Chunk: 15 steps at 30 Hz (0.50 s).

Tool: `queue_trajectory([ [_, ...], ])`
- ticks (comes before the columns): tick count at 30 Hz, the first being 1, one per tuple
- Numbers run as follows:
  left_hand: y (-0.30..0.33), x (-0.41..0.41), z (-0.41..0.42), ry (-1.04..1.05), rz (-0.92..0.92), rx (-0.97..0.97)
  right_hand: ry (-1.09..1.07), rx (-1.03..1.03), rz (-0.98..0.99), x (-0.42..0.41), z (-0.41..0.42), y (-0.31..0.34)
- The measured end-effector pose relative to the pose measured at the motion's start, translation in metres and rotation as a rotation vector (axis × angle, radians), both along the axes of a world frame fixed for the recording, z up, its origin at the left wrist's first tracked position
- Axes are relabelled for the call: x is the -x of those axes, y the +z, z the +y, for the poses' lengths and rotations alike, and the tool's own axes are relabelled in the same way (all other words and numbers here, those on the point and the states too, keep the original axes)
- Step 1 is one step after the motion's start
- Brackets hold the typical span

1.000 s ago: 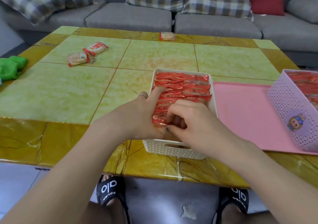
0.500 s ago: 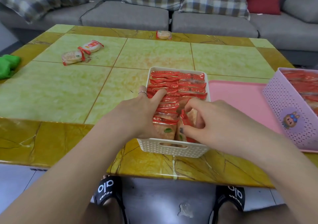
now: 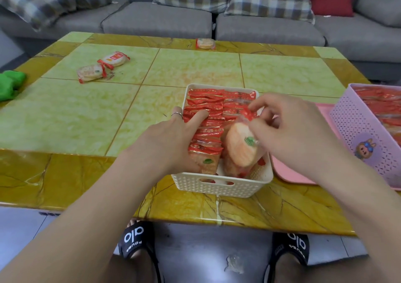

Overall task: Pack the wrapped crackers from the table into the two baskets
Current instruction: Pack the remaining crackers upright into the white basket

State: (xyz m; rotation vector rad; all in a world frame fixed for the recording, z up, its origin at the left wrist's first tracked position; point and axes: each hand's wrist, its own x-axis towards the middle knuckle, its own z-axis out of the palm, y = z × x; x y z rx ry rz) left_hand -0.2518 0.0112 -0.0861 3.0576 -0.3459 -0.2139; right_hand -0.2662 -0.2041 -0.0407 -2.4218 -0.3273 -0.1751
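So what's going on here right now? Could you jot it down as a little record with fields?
left hand: presses the packed crackers back, fingers straight
right hand: pinches a tilted cracker pack by its red end
white basket: nearly full
purple basket: holds red packs, stands on pink tray
loose packs: two far left, one at far edge

white basket on table | purple basket right, on tray

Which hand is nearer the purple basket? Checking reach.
Right. The right hand is over the white basket, beside the purple basket; the left hand lies farther left.
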Motion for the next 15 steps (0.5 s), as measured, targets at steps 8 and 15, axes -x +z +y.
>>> queue_trajectory([
  [8,-0.002,-0.009,0.007,0.011,0.185,0.169,0.236,-0.047,-0.332,0.005,0.012,-0.004],
  [15,0.010,-0.014,0.026,-0.001,0.339,0.352,0.386,-0.048,-0.372,0.007,0.025,-0.022],
])
